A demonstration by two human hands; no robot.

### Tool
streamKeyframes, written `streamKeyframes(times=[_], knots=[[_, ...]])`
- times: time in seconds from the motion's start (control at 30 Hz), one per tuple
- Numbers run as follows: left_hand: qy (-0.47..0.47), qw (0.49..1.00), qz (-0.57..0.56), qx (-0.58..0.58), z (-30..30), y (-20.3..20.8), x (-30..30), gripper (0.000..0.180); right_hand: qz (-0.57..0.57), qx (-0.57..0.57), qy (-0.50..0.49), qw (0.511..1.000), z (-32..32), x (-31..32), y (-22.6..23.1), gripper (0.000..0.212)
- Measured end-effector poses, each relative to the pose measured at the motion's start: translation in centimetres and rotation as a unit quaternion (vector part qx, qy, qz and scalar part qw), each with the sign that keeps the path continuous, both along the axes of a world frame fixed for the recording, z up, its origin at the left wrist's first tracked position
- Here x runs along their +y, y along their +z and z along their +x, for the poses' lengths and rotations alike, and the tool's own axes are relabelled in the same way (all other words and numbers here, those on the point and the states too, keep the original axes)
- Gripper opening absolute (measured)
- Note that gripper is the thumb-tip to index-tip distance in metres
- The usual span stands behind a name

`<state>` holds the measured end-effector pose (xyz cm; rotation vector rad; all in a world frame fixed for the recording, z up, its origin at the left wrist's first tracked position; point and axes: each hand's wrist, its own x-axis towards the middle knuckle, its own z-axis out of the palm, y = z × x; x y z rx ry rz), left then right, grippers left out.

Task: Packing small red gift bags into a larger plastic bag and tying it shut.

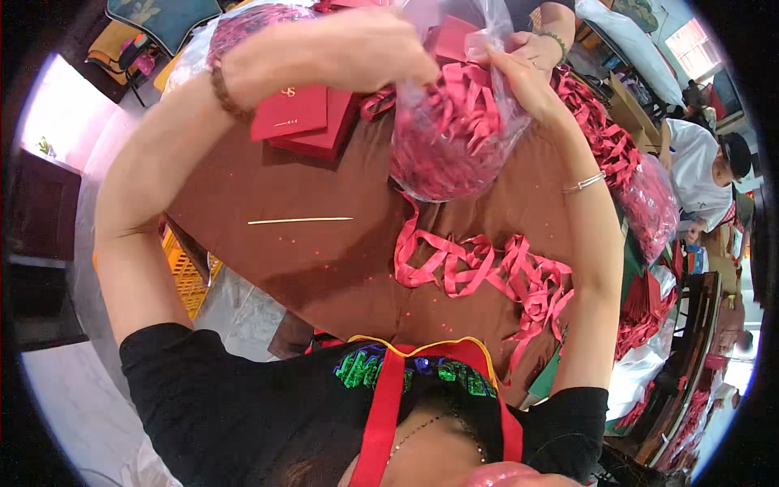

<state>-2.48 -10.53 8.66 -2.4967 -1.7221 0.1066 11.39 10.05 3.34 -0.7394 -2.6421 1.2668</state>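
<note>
"Brown cloth (pixel 276 191) covers the bench (pixel 219 207) beneath both your grips. Which thing on it is largest?"

"Probably the clear bag (pixel 454 174), packed with red ribbon (pixel 471 93), just below and between your two grips. Your right grip (pixel 519 81) is clamped on the plastic near its mouth, likely so the film won't sag over what's inside."

"And your left grip (pixel 357 53)?"

"Curled beside the bag's opposite edge, but blurred; I can't tell you whether it pinches anything. Another person's hand (pixel 545 49) rests just beyond your right grip, perhaps helping to steady the bag."

"What else lies near you?"

"Flat red boxes (pixel 324 146) sit stacked just below your left grip, perhaps set aside to leave the bag room. Loose ribbon (pixel 544 307) trails in loops well below your right grip. Smallest, a thin pale stick (pixel 300 220) lies well apart, nearer you than your left grip."
</note>
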Motion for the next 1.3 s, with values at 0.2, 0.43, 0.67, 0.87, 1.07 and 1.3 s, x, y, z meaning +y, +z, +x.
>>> streamKeyframes(times=[0.2, 0.43, 0.67, 0.87, 1.07, 1.3], knots=[[-0.013, 0.934, -0.108, -0.34, -0.8, 6.0, 0.5, 0.012, -0.012, 0.107, 0.133, 0.985, 0.2, 2.8, -0.9, 0.055], [0.116, 0.788, 0.123, -0.592, -1.7, 0.5, -0.8, 0.04, 0.034, 0.16, 0.042, 0.986, -0.9, 4.0, -3.2, 0.047], [0.15, 0.726, 0.109, -0.662, 2.4, -5.0, 5.6, 0.099, 0.148, 0.203, 0.004, 0.968, -0.1, 1.2, -1.8, 0.044], [0.208, 0.753, 0.014, -0.624, -2.2, -5.6, 13.2, 0.047, 0.172, 0.201, 0.046, 0.963, -0.4, 2.5, -2.0, 0.039], [0.176, 0.84, 0.278, -0.432, -2.9, -8.1, 16.2, 0.033, 0.26, 0.221, 0.074, 0.937, -0.6, 2.5, -1.9, 0.033], [0.156, 0.724, 0.265, -0.617, 0.1, -6.5, 17.0, 0.037, 0.204, 0.282, 0.054, 0.936, -1.0, 2.9, -3.3, 0.028]])
